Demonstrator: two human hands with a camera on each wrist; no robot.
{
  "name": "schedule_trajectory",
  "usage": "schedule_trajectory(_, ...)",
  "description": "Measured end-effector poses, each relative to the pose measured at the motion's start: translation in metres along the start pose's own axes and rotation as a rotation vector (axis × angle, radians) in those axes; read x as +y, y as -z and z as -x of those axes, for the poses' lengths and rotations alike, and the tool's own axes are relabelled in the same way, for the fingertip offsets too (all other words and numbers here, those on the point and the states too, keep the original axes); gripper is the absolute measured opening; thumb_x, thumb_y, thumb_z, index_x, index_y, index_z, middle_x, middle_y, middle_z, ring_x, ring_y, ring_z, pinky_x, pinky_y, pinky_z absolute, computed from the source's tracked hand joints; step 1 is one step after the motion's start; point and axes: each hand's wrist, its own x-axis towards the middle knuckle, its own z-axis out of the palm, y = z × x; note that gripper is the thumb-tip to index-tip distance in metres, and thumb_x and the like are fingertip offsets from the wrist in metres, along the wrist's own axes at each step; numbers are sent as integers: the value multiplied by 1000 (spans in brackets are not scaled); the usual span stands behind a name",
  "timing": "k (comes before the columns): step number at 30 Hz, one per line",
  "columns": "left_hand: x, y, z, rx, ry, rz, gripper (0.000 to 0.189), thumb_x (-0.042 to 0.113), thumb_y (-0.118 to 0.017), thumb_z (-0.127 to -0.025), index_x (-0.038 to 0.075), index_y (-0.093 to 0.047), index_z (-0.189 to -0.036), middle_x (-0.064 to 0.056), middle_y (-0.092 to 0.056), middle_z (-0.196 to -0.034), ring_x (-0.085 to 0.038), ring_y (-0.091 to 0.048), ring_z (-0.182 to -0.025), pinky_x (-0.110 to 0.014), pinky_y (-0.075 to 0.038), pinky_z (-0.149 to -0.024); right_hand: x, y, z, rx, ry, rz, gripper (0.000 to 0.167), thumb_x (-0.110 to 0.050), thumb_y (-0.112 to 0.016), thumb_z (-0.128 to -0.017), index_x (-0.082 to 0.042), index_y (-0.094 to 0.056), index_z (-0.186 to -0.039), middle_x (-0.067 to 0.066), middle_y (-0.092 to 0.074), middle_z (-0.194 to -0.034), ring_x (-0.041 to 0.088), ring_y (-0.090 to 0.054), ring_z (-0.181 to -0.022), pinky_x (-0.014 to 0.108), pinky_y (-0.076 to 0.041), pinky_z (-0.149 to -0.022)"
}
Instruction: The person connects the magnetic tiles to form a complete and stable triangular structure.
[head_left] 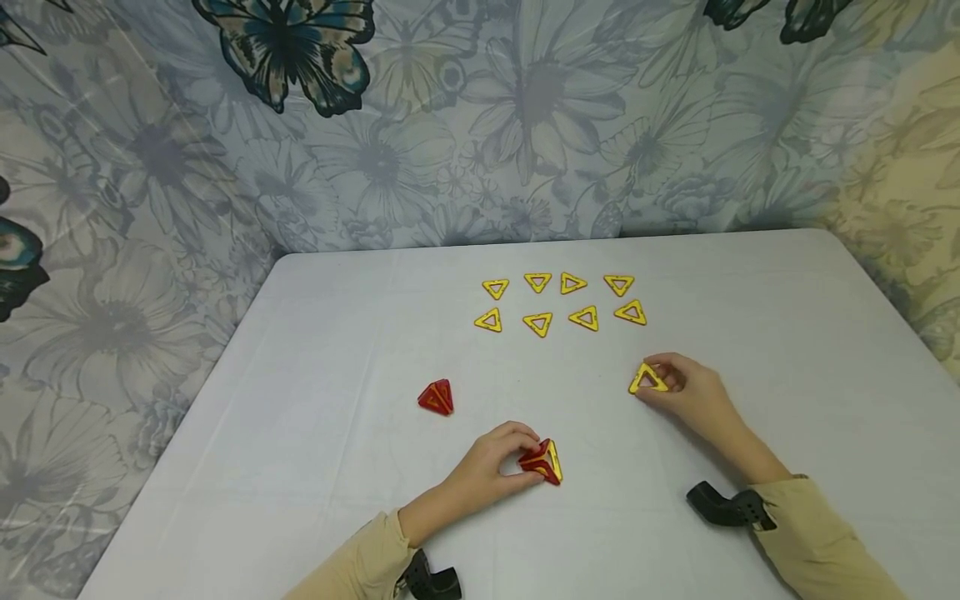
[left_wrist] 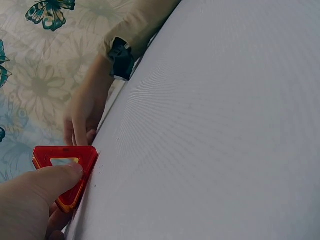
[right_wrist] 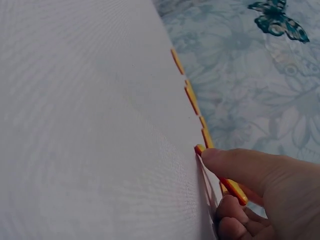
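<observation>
My left hand (head_left: 491, 467) holds a small red and yellow assembly of triangular frames (head_left: 546, 462) between thumb and fingers, near the front of the table. In the left wrist view the thumb lies across a red triangle (left_wrist: 85, 156) of that piece. Farther right, my right hand (head_left: 690, 396) pinches a single yellow triangle frame (head_left: 647, 379). The right wrist view shows this triangle (right_wrist: 235, 190) edge-on, under the thumb. A red pyramid of triangles (head_left: 437, 397) stands on the table left of both hands.
Several yellow triangle frames (head_left: 537, 323) lie in two rows toward the back of the white table (head_left: 360, 317). Behind the table hangs a flowered cloth with butterflies (head_left: 540, 125). Each wrist wears a black camera mount (head_left: 723, 504).
</observation>
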Motion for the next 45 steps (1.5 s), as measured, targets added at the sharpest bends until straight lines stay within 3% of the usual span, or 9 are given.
schedule_trajectory(13, -2, -1, 1, 3, 0, 14, 24, 9, -72, -75, 4, -59, -94, -2, -54, -105, -10, -51, -98, -21, -40, -83, -24, -8, 3, -354, -6, -28, 37, -16, -75, -72, -3, -61, -104, -2, -45, -68, 12, -39, -59, 23, -33, -49)
schedule_trajectory(21, 0, 1, -1, -6, -13, 14, 24, 7, -72, -76, 3, -59, -96, -3, -54, -105, -11, -51, -98, -21, -40, -84, -33, -14, 8, -430, 32, -56, 36, -13, -76, -71, -1, -63, -102, -3, -49, -73, 10, -39, -62, 23, -35, -51)
schedule_trajectory(29, 1, 1, 1, -24, 33, 40, 24, 9, -72, -76, 5, -59, -95, -2, -54, -105, -10, -51, -97, -20, -40, -84, -40, -23, 15, -514, 78, -88, 39, -22, -75, -72, -3, -63, -104, -4, -54, -80, 8, -39, -64, 23, -36, -53)
schedule_trajectory(34, 0, 0, 1, -12, 10, 30, 22, 10, -71, -77, 5, -59, -96, -2, -56, -105, -11, -52, -97, -21, -40, -84, -46, -27, 18, -532, 118, -92, 39, -27, -75, -72, -5, -64, -102, -6, -57, -85, 7, -41, -66, 22, -37, -55)
schedule_trajectory(45, 1, 2, 0, -23, 25, 18, 24, 12, -72, -76, 5, -60, -96, -1, -57, -105, -9, -50, -99, -21, -39, -85, -55, -35, 23, -566, 226, -127, 39, -28, -73, -74, -5, -65, -104, -6, -61, -91, 6, -43, -65, 21, -39, -54)
